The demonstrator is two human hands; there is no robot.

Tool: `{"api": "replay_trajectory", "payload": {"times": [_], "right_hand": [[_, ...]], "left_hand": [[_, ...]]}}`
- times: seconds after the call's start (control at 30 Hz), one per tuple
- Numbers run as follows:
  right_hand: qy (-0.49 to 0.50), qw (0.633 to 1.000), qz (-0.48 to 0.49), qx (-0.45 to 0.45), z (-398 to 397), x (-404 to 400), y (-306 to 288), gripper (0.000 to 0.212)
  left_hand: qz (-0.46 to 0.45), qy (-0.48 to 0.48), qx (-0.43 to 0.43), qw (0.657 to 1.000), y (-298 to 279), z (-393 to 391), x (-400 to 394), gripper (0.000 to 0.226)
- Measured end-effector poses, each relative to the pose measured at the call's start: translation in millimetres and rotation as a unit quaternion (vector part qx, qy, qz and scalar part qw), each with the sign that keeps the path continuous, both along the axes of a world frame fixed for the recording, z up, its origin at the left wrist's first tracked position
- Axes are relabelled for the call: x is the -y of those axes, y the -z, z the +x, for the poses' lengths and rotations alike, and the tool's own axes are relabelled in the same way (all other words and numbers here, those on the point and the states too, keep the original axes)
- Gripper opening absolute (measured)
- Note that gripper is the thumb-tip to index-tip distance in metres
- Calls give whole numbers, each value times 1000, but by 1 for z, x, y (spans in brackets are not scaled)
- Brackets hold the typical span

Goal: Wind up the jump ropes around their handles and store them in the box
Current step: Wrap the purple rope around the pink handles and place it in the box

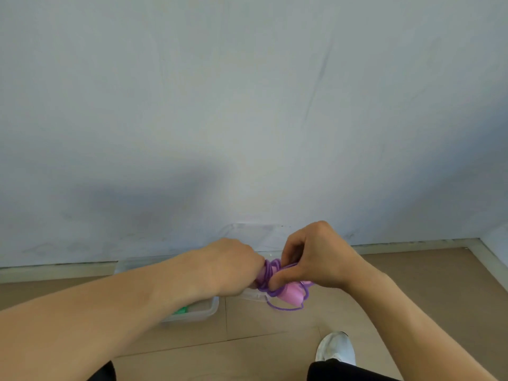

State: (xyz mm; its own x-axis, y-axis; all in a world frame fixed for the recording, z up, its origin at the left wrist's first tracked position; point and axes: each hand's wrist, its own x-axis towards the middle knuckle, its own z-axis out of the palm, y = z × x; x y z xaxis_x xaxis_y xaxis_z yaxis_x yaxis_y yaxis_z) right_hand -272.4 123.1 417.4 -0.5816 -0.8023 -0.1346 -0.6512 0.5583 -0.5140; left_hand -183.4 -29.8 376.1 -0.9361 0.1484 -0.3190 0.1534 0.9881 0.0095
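A purple jump rope (286,307) is coiled around its pink handles (292,294) in front of me. My left hand (231,268) grips the left end of the handles. My right hand (316,259) pinches the rope coils against the handles with thumb and fingers. A loose loop of rope hangs below the handles. A clear plastic box (203,312) stands on the floor under my left forearm, with something green (181,310) inside it. Much of the box is hidden by my arm.
A clear lid (255,236) leans against the pale wall (247,105) behind my hands. The floor (261,358) is beige tile. My white shoe (336,347) is at the lower right.
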Motion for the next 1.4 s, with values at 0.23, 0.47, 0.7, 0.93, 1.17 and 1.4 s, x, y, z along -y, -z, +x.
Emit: {"api": "replay_trajectory", "payload": {"times": [0.23, 0.47, 0.7, 0.93, 1.17, 1.4], "right_hand": [[-42, 980, 16, 195, -15, -14, -13, 52], [-14, 913, -178, 367, -35, -20, -5, 24], [59, 943, -154, 287, -22, 5, 8, 37], [-26, 994, 99, 26, 4, 20, 25, 21], [-112, 975, 110, -161, 21, 24, 30, 17], [-148, 979, 1, -140, 10, 19, 15, 17]], "left_hand": [[41, 116, -77, 989, -10, 7, -12, 22], [392, 16, -115, 913, -28, 19, -5, 15], [604, -210, -138, 757, -22, 1, 18, 24], [629, -364, 30, 687, 0, -8, 30, 21], [405, -353, 123, 834, 11, -12, 26, 28], [237, -234, 268, 904, -1, -9, 29, 20]]}}
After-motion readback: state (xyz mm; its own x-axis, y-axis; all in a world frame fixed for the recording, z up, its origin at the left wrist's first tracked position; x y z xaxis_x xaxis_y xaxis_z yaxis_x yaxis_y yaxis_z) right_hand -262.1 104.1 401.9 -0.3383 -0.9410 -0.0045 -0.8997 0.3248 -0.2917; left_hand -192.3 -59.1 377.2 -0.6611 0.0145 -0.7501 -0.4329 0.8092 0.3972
